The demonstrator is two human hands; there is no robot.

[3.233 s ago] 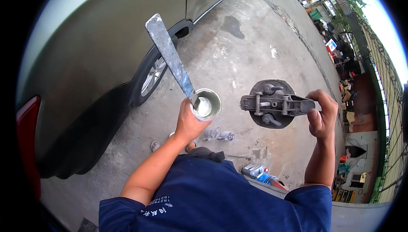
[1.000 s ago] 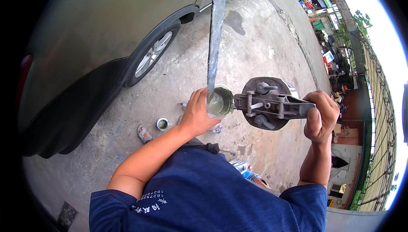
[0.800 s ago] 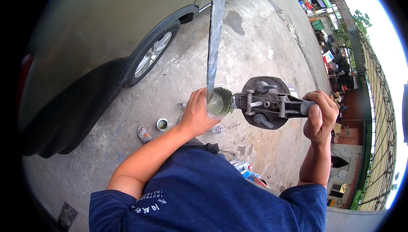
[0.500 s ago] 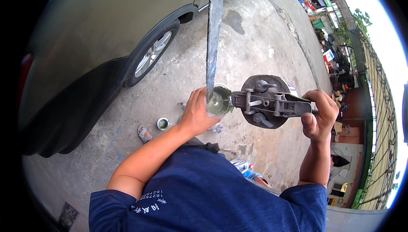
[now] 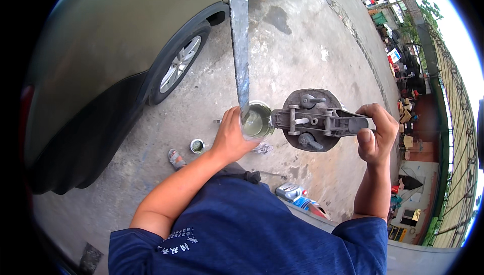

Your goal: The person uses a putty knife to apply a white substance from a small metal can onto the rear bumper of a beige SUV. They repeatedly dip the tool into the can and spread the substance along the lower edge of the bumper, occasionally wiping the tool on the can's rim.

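Gripping an open round container [image 5: 264,112] in your left hand [image 5: 233,138], you have the fingers curled about its left side. You hold it in front of your body, well above the concrete floor [image 5: 312,48], with its mouth facing up towards you and greyish-green stuff inside. From its left edge a long, flat metal strip [image 5: 240,48] slants up and away from you, its lower end down in the container beside your fingers and its far end wider and scuffed.

Your right hand [image 5: 375,134] is closed on the end of the handle of a dark grey tool [image 5: 313,121], fingers on the far side and thumb on the near side. You hold that tool level, its round body and two winged knobs in the middle, its narrow nose pointing left to the container's right rim; whether the two touch, you cannot tell from this view.

Below your left forearm, a small can [image 5: 197,151] stands on the floor near a sandalled foot [image 5: 176,159]. A silver jug [image 5: 289,191] sits to the right of your navy shirt [image 5: 247,219], and a car [image 5: 121,33] fills the upper left, its wheel [image 5: 180,64] turned your way.
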